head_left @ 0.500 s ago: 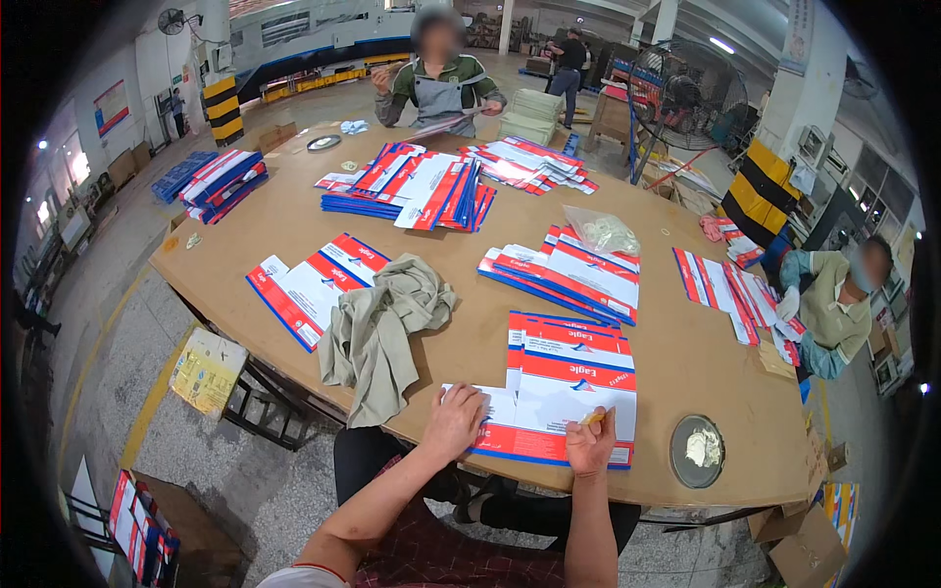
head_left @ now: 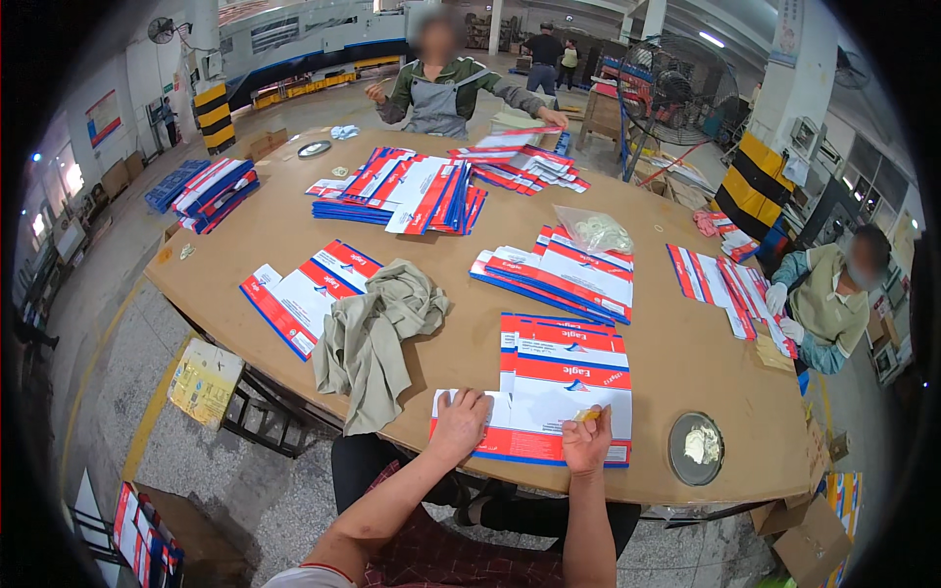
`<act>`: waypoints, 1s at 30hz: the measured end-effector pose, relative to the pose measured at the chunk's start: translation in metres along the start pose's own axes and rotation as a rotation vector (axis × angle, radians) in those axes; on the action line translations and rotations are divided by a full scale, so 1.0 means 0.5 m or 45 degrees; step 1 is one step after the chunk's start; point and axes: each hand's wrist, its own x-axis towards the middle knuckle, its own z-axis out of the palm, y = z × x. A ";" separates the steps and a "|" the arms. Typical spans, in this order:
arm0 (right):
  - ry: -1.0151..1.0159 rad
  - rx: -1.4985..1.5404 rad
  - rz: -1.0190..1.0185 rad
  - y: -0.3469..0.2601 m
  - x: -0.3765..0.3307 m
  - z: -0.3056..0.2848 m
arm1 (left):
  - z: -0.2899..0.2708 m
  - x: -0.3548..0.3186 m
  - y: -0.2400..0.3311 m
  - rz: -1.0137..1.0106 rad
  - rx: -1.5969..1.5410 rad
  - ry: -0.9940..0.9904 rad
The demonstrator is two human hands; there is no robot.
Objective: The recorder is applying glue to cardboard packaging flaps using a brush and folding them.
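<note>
At the far left corner of the big brown wooden worktop (head_left: pixel 294 211) lies a slanted heap of red, white and blue flat printed cartons (head_left: pixel 214 189). Nearer me, by the left edge, one such carton sheet (head_left: pixel 312 291) lies spread open, and a crumpled olive-grey cloth (head_left: pixel 377 328) sprawls beside it, one end draping over the near edge. That cloth sits just to the left of my left hand (head_left: pixel 459 421), close but not touching it.

My left hand lies flat, fingers spread, pressing on the near left corner of the red-and-white carton stack (head_left: pixel 561 392) at the near edge in front of me. My right hand (head_left: pixel 588 443) rests on the same stack near its lower edge, fingers curled around a small yellowish tool (head_left: pixel 588 415) (I cannot tell exactly what it is).

Beyond my stack lie more fanned cartons (head_left: pixel 564 269), a clear plastic bag (head_left: pixel 596 233), and larger piles (head_left: pixel 412 191) toward the far edge, where a person in a grey apron (head_left: pixel 441 93) works. Right of my right hand, at the near right corner, a round dark dish (head_left: pixel 696 449) holds something whitish. At the right edge, another person in white gloves (head_left: pixel 828 304) handles cartons (head_left: pixel 730 284).
</note>
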 end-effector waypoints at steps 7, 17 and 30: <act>0.206 -0.045 -0.065 0.000 0.033 0.004 | 0.011 0.016 -0.003 -0.003 -0.070 -0.068; 0.154 -0.169 0.016 0.014 0.009 0.007 | 0.004 -0.004 0.010 -0.061 -0.109 -0.086; 0.322 -0.296 0.054 0.054 0.058 0.055 | 0.000 0.049 -0.005 0.029 -0.092 -0.065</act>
